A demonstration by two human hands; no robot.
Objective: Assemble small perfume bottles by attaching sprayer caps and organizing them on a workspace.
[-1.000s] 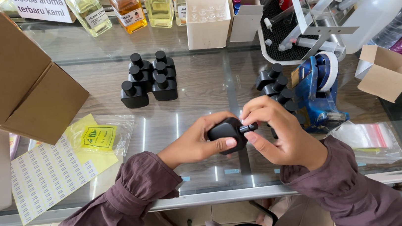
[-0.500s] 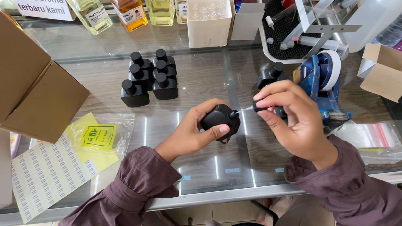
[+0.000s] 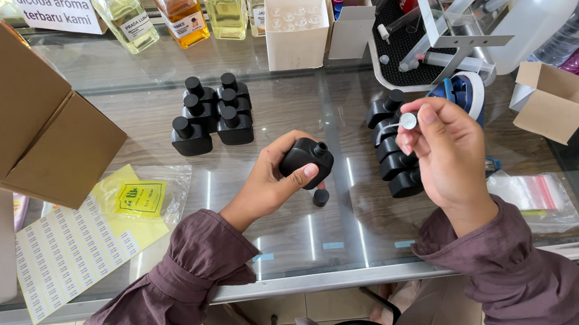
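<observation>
The left hand (image 3: 274,182) reaches in from the lower left, palm turned inward, fingers and thumb curled in a closed grasp, the forearm in a dark maroon sleeve. The right hand (image 3: 446,149) is raised with its back to the camera, thumb and forefinger pinched together at the top, the sleeved wrist bent upward.

Uncapped black bottle (image 3: 306,161) tilted above table; small round white plug (image 3: 408,121) held up.
</observation>
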